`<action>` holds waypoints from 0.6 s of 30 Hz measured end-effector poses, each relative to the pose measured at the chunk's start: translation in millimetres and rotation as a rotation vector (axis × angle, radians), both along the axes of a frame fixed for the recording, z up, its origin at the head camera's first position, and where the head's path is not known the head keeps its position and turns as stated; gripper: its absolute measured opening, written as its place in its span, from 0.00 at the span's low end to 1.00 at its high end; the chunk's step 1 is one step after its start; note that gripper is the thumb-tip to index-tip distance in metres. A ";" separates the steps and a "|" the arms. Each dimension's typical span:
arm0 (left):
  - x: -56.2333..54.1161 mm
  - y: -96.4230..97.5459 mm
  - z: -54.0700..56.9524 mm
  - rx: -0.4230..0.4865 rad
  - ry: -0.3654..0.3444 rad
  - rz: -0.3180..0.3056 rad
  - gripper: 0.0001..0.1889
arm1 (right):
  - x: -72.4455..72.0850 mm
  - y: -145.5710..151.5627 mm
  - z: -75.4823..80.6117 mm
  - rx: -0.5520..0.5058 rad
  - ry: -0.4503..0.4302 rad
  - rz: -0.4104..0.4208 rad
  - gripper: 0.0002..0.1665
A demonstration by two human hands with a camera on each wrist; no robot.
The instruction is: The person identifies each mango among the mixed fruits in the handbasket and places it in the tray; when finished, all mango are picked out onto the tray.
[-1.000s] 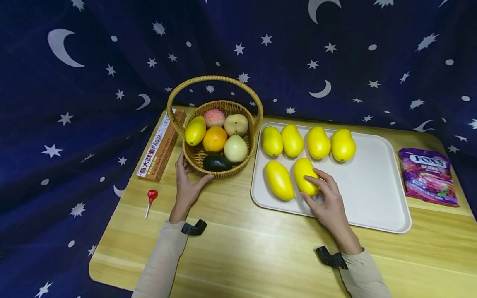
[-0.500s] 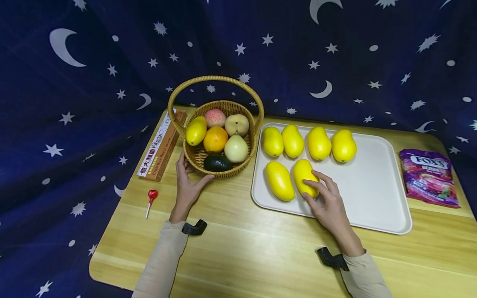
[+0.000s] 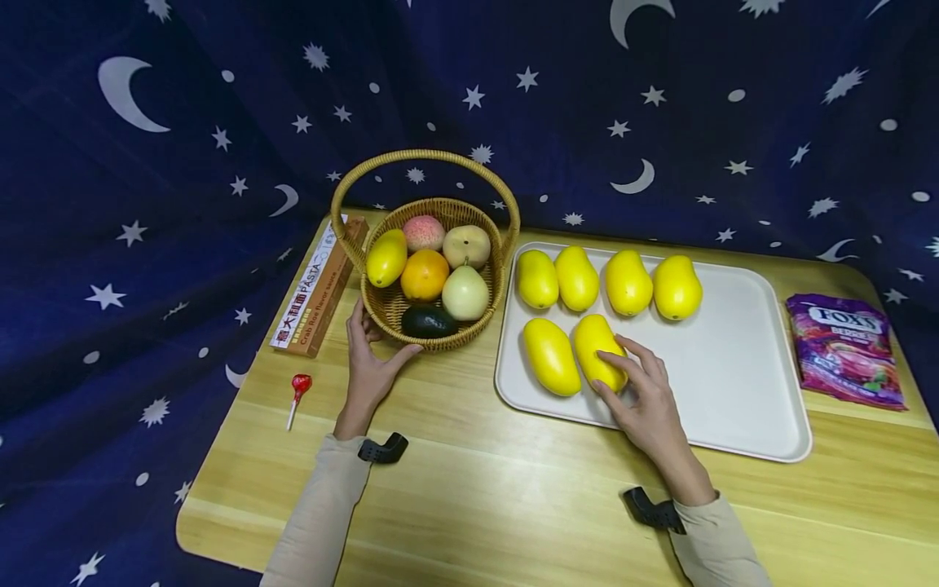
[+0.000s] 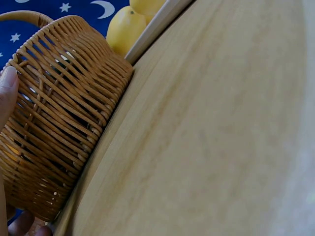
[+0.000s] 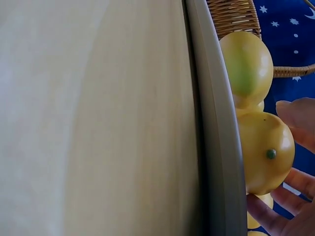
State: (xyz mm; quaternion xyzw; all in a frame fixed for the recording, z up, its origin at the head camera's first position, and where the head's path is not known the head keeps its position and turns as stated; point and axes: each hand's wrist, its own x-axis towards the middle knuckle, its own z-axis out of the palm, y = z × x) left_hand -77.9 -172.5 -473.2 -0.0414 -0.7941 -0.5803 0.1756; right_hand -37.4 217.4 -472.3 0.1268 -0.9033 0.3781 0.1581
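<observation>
A wicker basket (image 3: 370, 314) with a tall hooped handle stands at the back left. Inside it are a mango (image 3: 386, 258), a peach (image 3: 423, 233), an orange (image 3: 424, 275), pale round fruits (image 3: 465, 293) and a dark avocado (image 3: 429, 322). My left hand (image 3: 369, 367) holds the basket's near left side, its thumb (image 4: 7, 88) on the wickerwork in the left wrist view. On a white tray (image 3: 734, 383) my right hand (image 3: 645, 399) grips a yellow mango (image 3: 596, 346), thumb and fingers on either side of it. Another mango (image 3: 550, 357) lies close to its left.
Several mangoes (image 3: 628, 283) line the tray's back. A purple candy bag (image 3: 844, 350) lies right of the tray. Left of the basket are a pasta box (image 3: 319, 293) and a red lollipop (image 3: 299, 387). Starry blue cloth (image 3: 550, 106) hangs behind the table (image 3: 499, 505).
The mango in my right hand has shifted slightly, its far end coming nearer and leaning left towards the mango beside it. My left hand and the basket stay put.
</observation>
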 end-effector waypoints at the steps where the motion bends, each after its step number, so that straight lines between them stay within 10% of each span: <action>1: -0.1 0.1 -0.1 -0.001 -0.001 0.000 0.58 | 0.1 -0.2 -0.2 0.001 -0.002 -0.003 0.28; 18: -0.4 0.1 -0.9 -0.009 0.013 -0.001 0.57 | -9.7 -31.3 19.6 -0.128 0.140 0.088 0.29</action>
